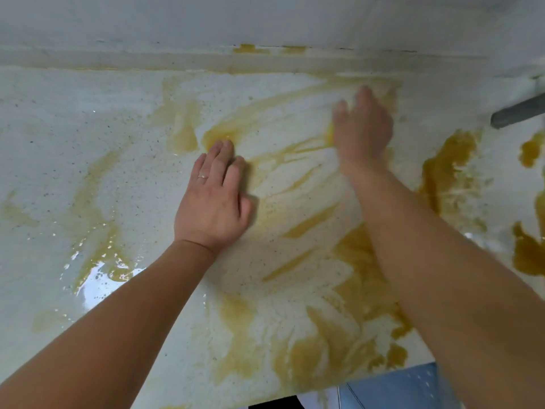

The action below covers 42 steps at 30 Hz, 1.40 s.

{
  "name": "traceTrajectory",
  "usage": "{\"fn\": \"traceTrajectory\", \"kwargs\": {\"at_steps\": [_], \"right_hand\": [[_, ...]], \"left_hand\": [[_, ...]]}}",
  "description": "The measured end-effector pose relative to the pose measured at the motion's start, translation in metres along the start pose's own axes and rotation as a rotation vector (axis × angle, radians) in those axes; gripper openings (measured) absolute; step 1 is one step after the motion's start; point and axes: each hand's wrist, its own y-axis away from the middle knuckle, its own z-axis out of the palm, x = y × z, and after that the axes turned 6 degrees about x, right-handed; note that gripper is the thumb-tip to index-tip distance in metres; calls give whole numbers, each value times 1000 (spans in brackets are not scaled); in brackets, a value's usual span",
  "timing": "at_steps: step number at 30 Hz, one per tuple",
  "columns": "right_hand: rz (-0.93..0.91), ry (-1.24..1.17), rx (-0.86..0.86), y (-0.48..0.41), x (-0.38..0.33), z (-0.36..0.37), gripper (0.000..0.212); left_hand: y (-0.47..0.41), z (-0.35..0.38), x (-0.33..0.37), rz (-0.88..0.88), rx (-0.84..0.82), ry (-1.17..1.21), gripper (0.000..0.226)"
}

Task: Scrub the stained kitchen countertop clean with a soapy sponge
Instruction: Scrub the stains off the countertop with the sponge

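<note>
The fingers [219, 163] of my left hand [212, 202] lie straight and together on the wet speckled white stone countertop [73, 128]. My right hand [361, 128] is blurred; its grip and the sponge I cannot tell. My palm could slip on the yellow-brown stains [442, 172].

Across its left half, the countertop [88, 137] gives us flat, wet surface that a hand could sweep over freely. At the back, a low ledge [177, 59] meets the wall [206, 19] and closes off the far side. A grey bar [519, 112] juts in from the right edge, near that ledge. Our left hand [213, 202] lies flat in the middle, its forearm barring the lower left. Our right hand [362, 128], blurred, sits near the ledge, its forearm crossing the right side diagonally. Between the two arms a wedge of smeared surface stays open, down to the near edge.
</note>
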Motion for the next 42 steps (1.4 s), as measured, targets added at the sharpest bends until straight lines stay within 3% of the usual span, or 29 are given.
{"fn": "traceTrajectory", "kwargs": {"at_steps": [3, 5, 10, 15, 17, 20, 22, 27, 30, 31, 34, 37, 42], "right_hand": [[-334, -36, -104, 60, -62, 0, 23], [-425, -29, -169, 45, -58, 0, 26], [-140, 72, 13, -62, 32, 5, 32], [43, 52, 74, -68, 71, -2, 32], [3, 54, 57, -37, 55, -4, 27], [-299, 51, -114, 7, 27, -4, 23], [-387, 105, -126, -12, 36, -8, 26], [-13, 213, -1, -89, 99, -13, 40], [13, 115, -11, -59, 74, -16, 39], [-14, 80, -54, -35, 63, -19, 37], [-341, -58, -230, 68, 24, -35, 29], [-471, -66, -182, 59, 46, -29, 25], [-36, 212, -64, -53, 130, -37, 34]], "left_hand": [[-18, 5, 12, -29, -2, 6, 59], [-23, 10, 16, -14, 1, -3, 60], [-23, 11, 17, -24, -2, -8, 64], [-25, 11, 18, -18, -21, -25, 69], [-30, 13, 21, 1, -45, -54, 71], [-37, 14, 24, 55, -86, -95, 71], [-38, 15, 26, 69, -96, -115, 70], [-42, 18, 24, 68, -91, -119, 69], [-47, 20, 24, 65, -91, -115, 69], [-48, 20, 27, 68, -98, -111, 68], [-48, 19, 28, 49, -96, -108, 69], [-48, 18, 26, 53, -101, -104, 71], [-49, 18, 29, 63, -96, -80, 71]]}}
